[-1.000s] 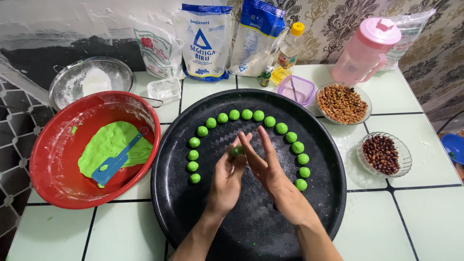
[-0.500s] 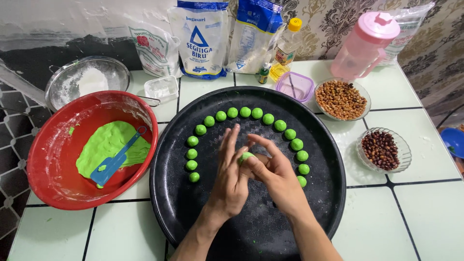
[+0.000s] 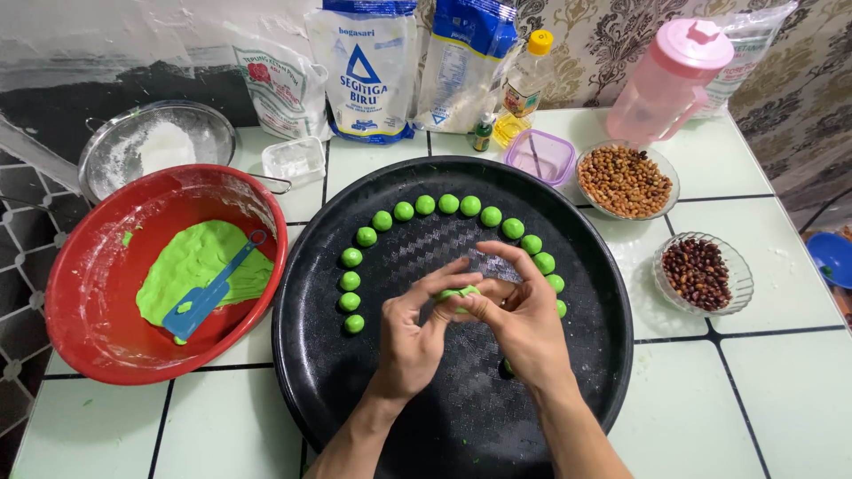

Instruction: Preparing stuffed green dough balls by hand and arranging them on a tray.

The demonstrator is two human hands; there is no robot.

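Over the middle of the black tray (image 3: 355, 390), your left hand (image 3: 413, 341) and right hand (image 3: 524, 324) both pinch one green dough piece (image 3: 457, 294) between fingertips, near the arc of green balls (image 3: 448, 204).

- Red basin (image 3: 93, 333), nine o'clock: flattened green dough and blue scraper (image 3: 211, 288) inside.
- Metal sieve (image 3: 120, 146) with white flour, ten o'clock.
- Flour bags (image 3: 366, 75), twelve o'clock.
- Pink jug (image 3: 667, 80), one o'clock.
- Bowl of tan peanuts (image 3: 626, 180), bowl of dark peanuts (image 3: 701, 270), two to three o'clock.
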